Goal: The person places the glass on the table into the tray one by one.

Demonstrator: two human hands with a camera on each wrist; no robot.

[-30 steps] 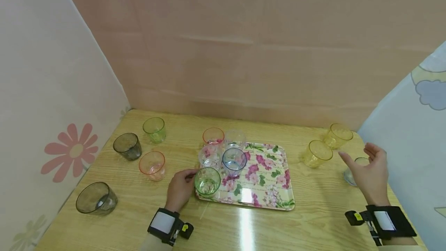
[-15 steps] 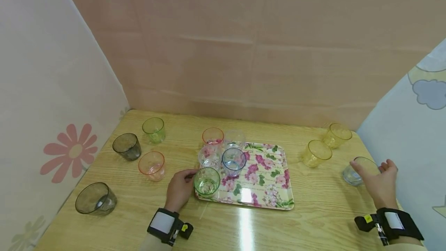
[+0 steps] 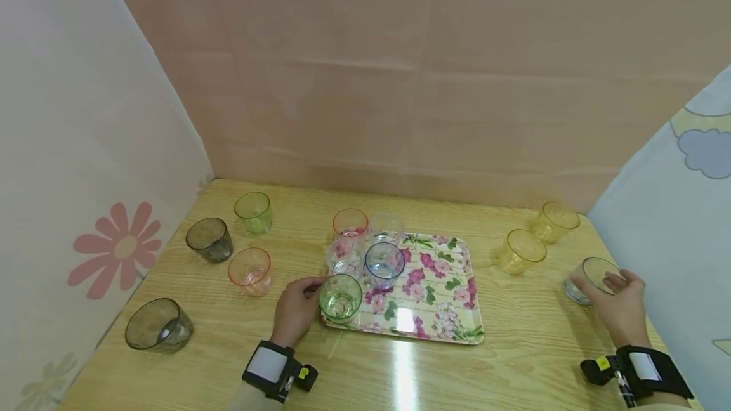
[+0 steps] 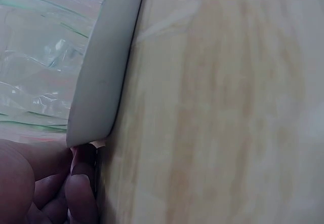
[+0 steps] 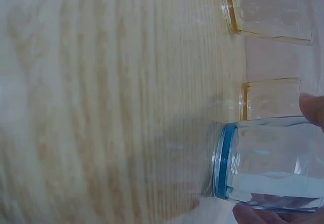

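Observation:
My right hand [image 3: 619, 313] is around a blue-tinted drinking glass [image 5: 271, 165] upright on the right of the table. In the right wrist view the thumb [image 5: 312, 108] lies on one side and fingers on the other. My left hand [image 3: 294, 313] holds the front left corner of a flowered tray [image 3: 422, 309]; the left wrist view shows its fingers curled at the tray's rim [image 4: 98, 107]. On that tray, right beside the left hand, stands a green glass [image 3: 341, 297]. A blue-rimmed glass [image 3: 384, 265] and a clear glass [image 3: 344, 257] stand behind it.
A red-rimmed glass [image 3: 350, 223] and another clear glass [image 3: 385, 227] stand at the tray's back left. Two yellow glasses [image 3: 522, 252] are behind the right hand. At left stand smoky glasses [image 3: 158, 327], a pink glass [image 3: 250, 271] and a lime glass [image 3: 254, 213]. Walls border the table.
My right hand moved down and to the right to the blue-tinted glass, and its thumb and fingers came around it. My left hand, the tray and other glasses stayed put.

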